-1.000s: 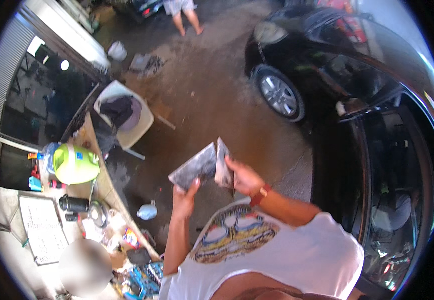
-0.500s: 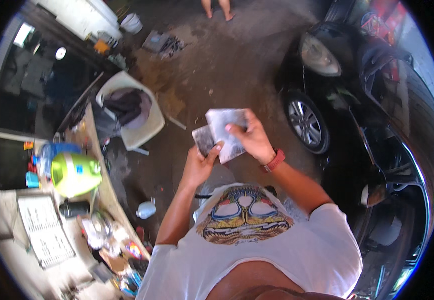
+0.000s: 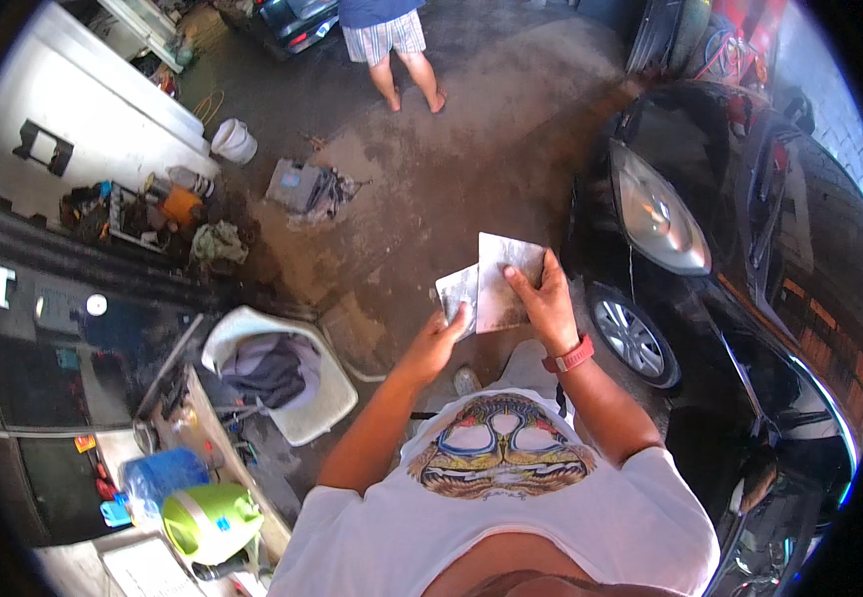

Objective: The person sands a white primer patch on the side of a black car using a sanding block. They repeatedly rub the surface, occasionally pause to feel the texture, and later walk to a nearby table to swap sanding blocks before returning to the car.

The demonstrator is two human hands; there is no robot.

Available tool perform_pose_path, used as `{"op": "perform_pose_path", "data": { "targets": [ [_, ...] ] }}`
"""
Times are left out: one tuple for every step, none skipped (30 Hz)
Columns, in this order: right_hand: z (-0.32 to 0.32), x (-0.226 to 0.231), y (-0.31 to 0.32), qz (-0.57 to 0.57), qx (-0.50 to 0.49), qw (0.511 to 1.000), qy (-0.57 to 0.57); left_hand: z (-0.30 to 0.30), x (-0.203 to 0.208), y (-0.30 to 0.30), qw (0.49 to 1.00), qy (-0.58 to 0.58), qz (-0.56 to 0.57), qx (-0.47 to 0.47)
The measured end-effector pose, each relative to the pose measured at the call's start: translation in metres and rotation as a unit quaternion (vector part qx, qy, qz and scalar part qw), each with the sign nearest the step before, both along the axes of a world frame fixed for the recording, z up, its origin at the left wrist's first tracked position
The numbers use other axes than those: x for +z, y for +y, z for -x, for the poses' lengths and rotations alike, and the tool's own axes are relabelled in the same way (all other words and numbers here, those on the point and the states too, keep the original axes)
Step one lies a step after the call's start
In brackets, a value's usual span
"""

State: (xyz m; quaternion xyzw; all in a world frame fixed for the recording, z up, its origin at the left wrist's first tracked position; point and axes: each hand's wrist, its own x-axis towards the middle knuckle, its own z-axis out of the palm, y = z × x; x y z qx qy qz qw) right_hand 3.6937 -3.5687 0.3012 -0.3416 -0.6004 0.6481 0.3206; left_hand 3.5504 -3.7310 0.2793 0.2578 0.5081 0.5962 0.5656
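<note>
In front of my chest, my right hand (image 3: 548, 303) grips a large flat, pale sheet (image 3: 501, 306) with dark smudges, its thumb pressed on the front face. My left hand (image 3: 435, 345) pinches a smaller smudged grey-white sheet (image 3: 458, 294) between thumb and fingers. The two pieces meet along their inner edges, the smaller one lower and to the left. Whether they are joined there, I cannot tell. A red watch (image 3: 571, 355) is on my right wrist.
On the right stands a black car (image 3: 740, 239). A white plastic chair (image 3: 327, 398) with dark cloth is at left, beside a cluttered bench with a green container (image 3: 210, 524) and a blue water jug (image 3: 165, 476). Farther off are a person's legs (image 3: 406, 75) and a white bucket (image 3: 234, 142).
My view has tilted up, showing more of the far floor and the person standing there. Both hands sit farther right in view, and the two sheets overlap less than before.
</note>
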Motion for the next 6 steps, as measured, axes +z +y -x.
{"op": "perform_pose_path", "data": {
  "targets": [
    [0.016,-0.001,0.014,0.033,0.049,0.998,0.013,0.013,-0.002,0.021,0.99,-0.116,-0.047,0.059],
    [0.025,-0.006,0.02,0.07,0.093,0.993,0.021,0.038,0.0,0.043,0.946,-0.297,-0.122,-0.046],
    [0.035,-0.009,0.031,0.101,0.138,0.985,0.03,0.054,-0.007,0.067,0.949,-0.293,-0.098,-0.059],
    [0.044,-0.011,0.044,0.064,0.193,0.979,0.014,0.066,-0.011,0.089,0.985,-0.166,-0.039,-0.041],
    [0.053,-0.017,0.064,0.025,0.23,0.972,0.032,0.077,-0.011,0.114,0.999,-0.032,0.014,-0.023],
    [0.064,-0.021,0.093,0.018,0.223,0.974,0.035,0.09,-0.012,0.146,0.999,-0.027,0.009,-0.03]
  ]
}}
